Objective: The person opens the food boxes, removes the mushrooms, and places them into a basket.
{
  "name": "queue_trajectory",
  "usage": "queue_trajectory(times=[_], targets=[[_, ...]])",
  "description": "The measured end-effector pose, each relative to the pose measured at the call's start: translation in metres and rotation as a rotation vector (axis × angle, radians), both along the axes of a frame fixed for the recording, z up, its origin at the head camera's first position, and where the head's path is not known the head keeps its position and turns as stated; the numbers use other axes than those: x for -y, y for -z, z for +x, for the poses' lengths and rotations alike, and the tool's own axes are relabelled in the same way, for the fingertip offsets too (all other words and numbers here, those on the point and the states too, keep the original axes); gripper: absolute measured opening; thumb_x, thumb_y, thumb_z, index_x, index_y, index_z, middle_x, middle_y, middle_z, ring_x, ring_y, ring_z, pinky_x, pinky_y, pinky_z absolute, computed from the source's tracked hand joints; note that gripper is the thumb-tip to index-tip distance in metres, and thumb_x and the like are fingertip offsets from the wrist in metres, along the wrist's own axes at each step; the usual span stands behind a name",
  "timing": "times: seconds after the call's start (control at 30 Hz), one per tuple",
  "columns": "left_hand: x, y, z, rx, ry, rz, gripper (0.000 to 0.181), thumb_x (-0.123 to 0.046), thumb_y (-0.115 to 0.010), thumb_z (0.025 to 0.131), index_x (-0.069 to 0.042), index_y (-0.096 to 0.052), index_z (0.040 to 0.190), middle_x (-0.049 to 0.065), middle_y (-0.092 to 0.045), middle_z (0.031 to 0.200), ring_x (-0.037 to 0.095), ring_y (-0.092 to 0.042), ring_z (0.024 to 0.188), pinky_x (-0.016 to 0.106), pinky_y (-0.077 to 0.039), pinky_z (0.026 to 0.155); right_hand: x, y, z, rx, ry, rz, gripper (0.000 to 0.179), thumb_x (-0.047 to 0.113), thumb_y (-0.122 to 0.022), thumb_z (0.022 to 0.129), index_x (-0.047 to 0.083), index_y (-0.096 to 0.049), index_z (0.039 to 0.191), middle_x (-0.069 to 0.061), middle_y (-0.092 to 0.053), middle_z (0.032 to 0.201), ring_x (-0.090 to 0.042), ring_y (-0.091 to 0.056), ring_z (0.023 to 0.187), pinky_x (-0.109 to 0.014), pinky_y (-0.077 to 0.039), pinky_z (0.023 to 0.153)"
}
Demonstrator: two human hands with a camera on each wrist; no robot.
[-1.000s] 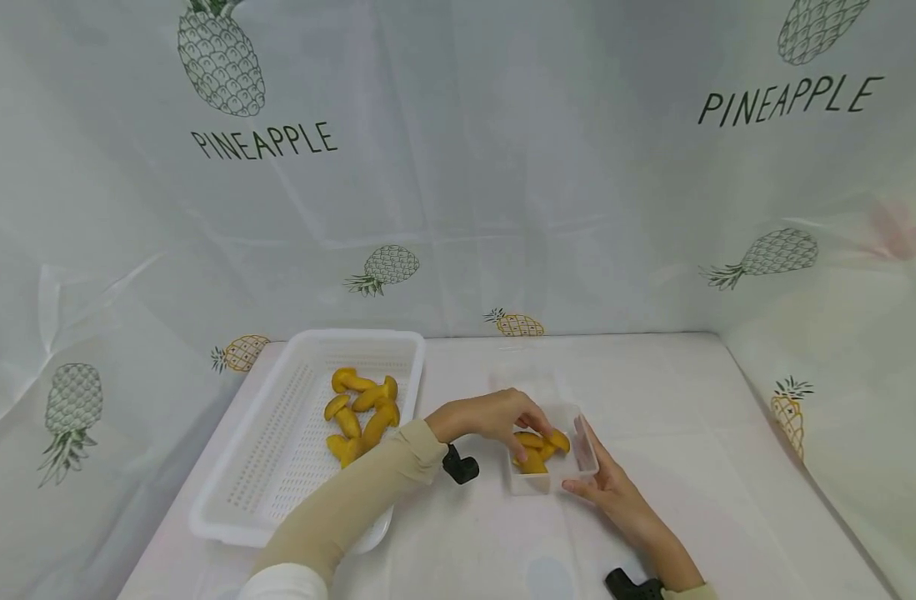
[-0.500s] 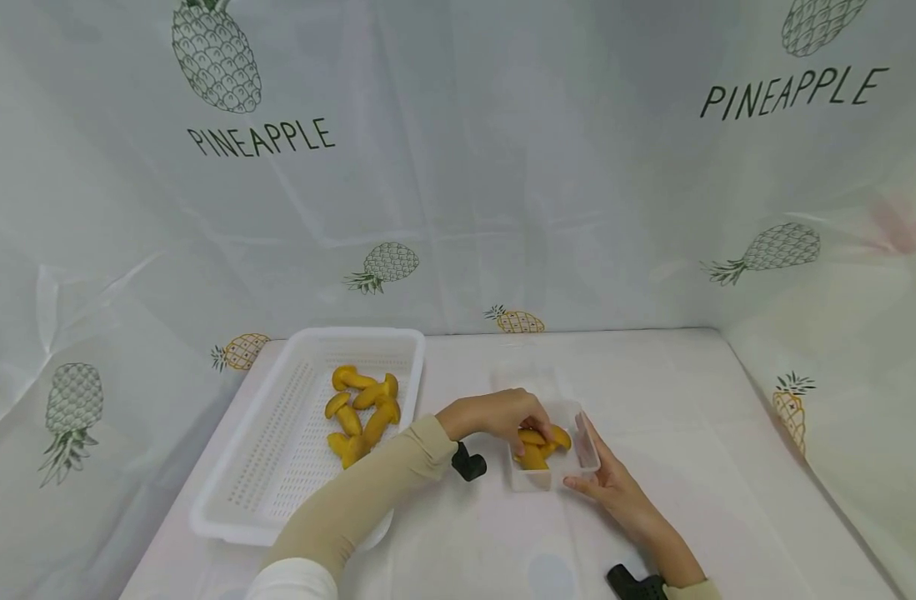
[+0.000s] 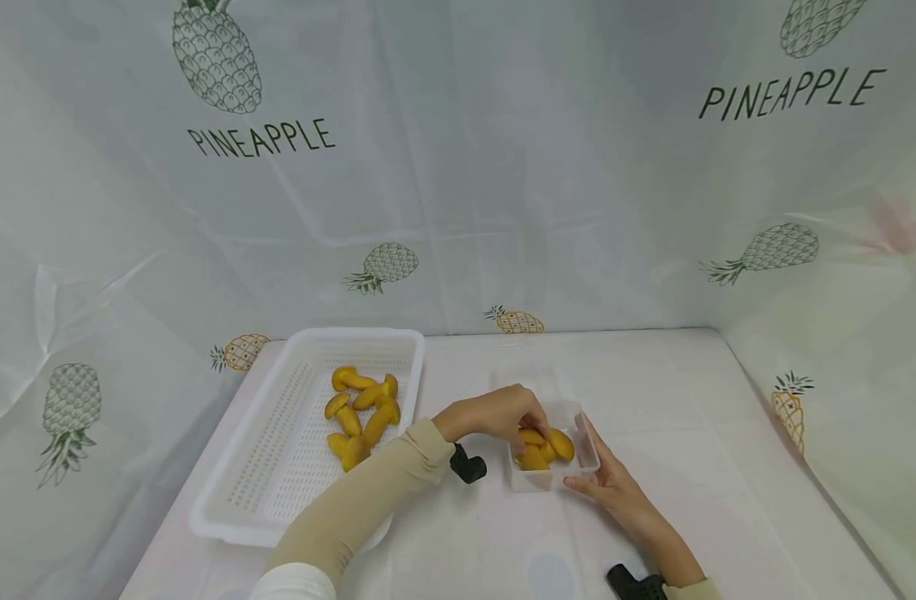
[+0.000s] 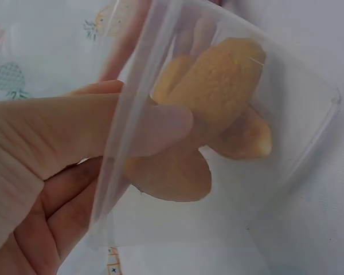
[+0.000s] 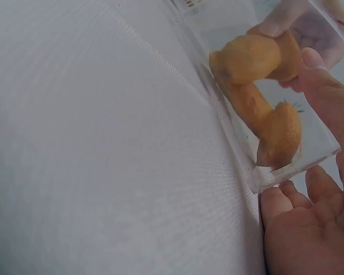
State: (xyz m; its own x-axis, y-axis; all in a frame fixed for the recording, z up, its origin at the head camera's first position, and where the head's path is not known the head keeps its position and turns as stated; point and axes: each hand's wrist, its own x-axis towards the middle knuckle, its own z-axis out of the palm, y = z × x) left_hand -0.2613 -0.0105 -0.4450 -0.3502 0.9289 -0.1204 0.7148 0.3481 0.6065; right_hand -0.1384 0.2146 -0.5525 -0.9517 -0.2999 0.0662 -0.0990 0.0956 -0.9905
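A clear plastic box [image 3: 531,482] stands on the table with several yellow-brown mushrooms [image 3: 561,447] in it. My left hand [image 3: 497,414] reaches into it from the left and pinches a mushroom [image 5: 288,57] between thumb and fingers. Seen through the box wall in the left wrist view, the thumb lies against the mushrooms [image 4: 223,80]; its fingertips are mostly hidden. My right hand [image 3: 615,492] holds the box at its right side, thumb at the near wall and fingers along the right wall. Another mushroom [image 5: 281,134] lies along the box bottom in the right wrist view.
To the left stands a white perforated basket [image 3: 356,334] with several mushrooms [image 3: 343,415] in it. Behind the box lies a flat, clear piece of plastic [image 3: 523,379], perhaps a lid. A pineapple-print sheet [image 3: 458,167] hangs around the table.
My left fingers have drawn in lower and closer on the mushrooms in the box. The right-hand mushroom there has shifted slightly. My right hand keeps its place on the box.
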Motion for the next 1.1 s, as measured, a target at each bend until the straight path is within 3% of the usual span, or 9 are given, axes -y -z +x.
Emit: queue_trajectory(times=[0.17, 0.5, 0.67, 0.97, 1.1], targets=[[0.004, -0.007, 0.000, 0.078, -0.042, 0.094, 0.040, 0.006, -0.084, 0.075, -0.002, -0.075, 0.113, 0.000, -0.073, 0.109, -0.002, -0.064, 0.095, 0.013, -0.050, 0.088, 0.000, 0.000, 0.000, -0.006, -0.008, -0.009, 0.099, 0.004, -0.068, 0.094, 0.033, -0.001, 0.161, -0.012, 0.012, 0.165, -0.041, 0.011, 0.147, -0.007, -0.030, 0.101], [0.016, -0.014, 0.001, 0.215, -0.173, 0.298, 0.037, 0.005, -0.083, 0.077, 0.004, -0.073, 0.113, 0.005, -0.073, 0.110, 0.003, -0.067, 0.095, 0.018, -0.053, 0.088, 0.001, -0.001, 0.001, 0.004, -0.016, -0.008, 0.098, 0.005, -0.067, 0.095, 0.032, 0.001, 0.161, -0.015, 0.011, 0.165, -0.045, 0.008, 0.147, -0.007, -0.026, 0.101], [0.021, -0.017, 0.006, 0.289, -0.231, 0.354, 0.037, 0.007, -0.082, 0.076, 0.007, -0.072, 0.112, 0.010, -0.073, 0.110, 0.007, -0.069, 0.095, 0.022, -0.056, 0.085, 0.000, -0.002, 0.000, 0.009, -0.008, 0.011, 0.098, 0.006, -0.067, 0.096, 0.034, 0.000, 0.161, -0.013, 0.010, 0.165, -0.043, 0.008, 0.147, -0.005, -0.024, 0.100], [0.031, -0.022, 0.017, 0.314, -0.387, 0.419, 0.038, 0.004, -0.084, 0.077, 0.004, -0.073, 0.113, 0.005, -0.074, 0.108, 0.007, -0.069, 0.094, 0.029, -0.058, 0.085, 0.000, -0.001, -0.001, -0.008, -0.011, 0.007, 0.098, 0.005, -0.067, 0.095, 0.031, 0.000, 0.161, -0.014, 0.009, 0.165, -0.044, 0.004, 0.147, -0.006, -0.026, 0.101], [0.038, -0.022, 0.018, 0.321, -0.424, 0.445, 0.038, 0.004, -0.084, 0.077, 0.003, -0.073, 0.113, 0.006, -0.074, 0.108, 0.009, -0.069, 0.095, 0.032, -0.057, 0.086, 0.000, -0.001, -0.001, -0.002, -0.004, 0.022, 0.098, 0.006, -0.068, 0.095, 0.032, 0.000, 0.161, -0.012, 0.010, 0.165, -0.042, 0.007, 0.147, -0.004, -0.023, 0.101]])
